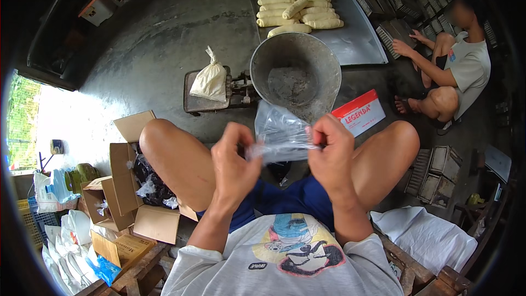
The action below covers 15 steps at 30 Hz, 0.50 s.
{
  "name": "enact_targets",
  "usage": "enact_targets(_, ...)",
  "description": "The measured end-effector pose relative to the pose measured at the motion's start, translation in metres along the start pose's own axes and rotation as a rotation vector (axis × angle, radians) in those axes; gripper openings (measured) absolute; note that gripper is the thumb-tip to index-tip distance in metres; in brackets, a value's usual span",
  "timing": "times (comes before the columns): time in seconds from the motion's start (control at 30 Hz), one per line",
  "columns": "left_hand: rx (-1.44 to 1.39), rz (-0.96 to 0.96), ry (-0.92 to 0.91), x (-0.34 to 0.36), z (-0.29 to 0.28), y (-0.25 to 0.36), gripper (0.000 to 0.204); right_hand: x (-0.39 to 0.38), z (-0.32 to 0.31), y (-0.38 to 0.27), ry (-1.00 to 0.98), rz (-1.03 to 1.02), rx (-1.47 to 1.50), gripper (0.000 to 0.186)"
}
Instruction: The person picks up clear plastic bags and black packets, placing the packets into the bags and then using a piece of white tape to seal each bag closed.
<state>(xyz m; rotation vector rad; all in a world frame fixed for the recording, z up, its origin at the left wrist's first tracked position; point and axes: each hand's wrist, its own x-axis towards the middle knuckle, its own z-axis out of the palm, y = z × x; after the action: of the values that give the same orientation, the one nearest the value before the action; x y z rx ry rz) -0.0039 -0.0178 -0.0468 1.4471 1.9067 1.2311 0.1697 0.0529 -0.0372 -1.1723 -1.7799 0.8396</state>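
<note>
A clear plastic bag [280, 131] is stretched between my two hands, above my lap and in front of the pot. My left hand [234, 161] pinches one side of its edge, with slight blur at the fingertips. On the other side, my right hand [332, 151] has its fingers curled closed on the plastic. Just beyond the bag stands a large, deep grey metal pot [260, 71], with dark residue on its bottom. To its left, a tied bag of pale yellowish stuff [209, 81] rests on the platform of a weighing scale [192, 104].
Pale dough logs [296, 8] lie piled on a metal sheet [356, 38]. A red and white box [362, 112] sits right of the pot. Another person [466, 66] squats at the right, handling metal pans [393, 35]. An open cardboard box [123, 178] stands by my left knee.
</note>
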Motion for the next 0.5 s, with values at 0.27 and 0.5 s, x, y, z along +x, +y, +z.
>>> enact_targets(0.27,-0.032,0.153,0.324,0.016,0.01,0.013,0.022,0.0,0.028,-0.022,0.035,-0.209,-0.096,0.029)
enact_targets(0.5,-0.463,-0.057,0.261,0.003,0.022,0.005,0.019,0.004,0.03,0.003,0.183,-0.08,-0.034,0.022)
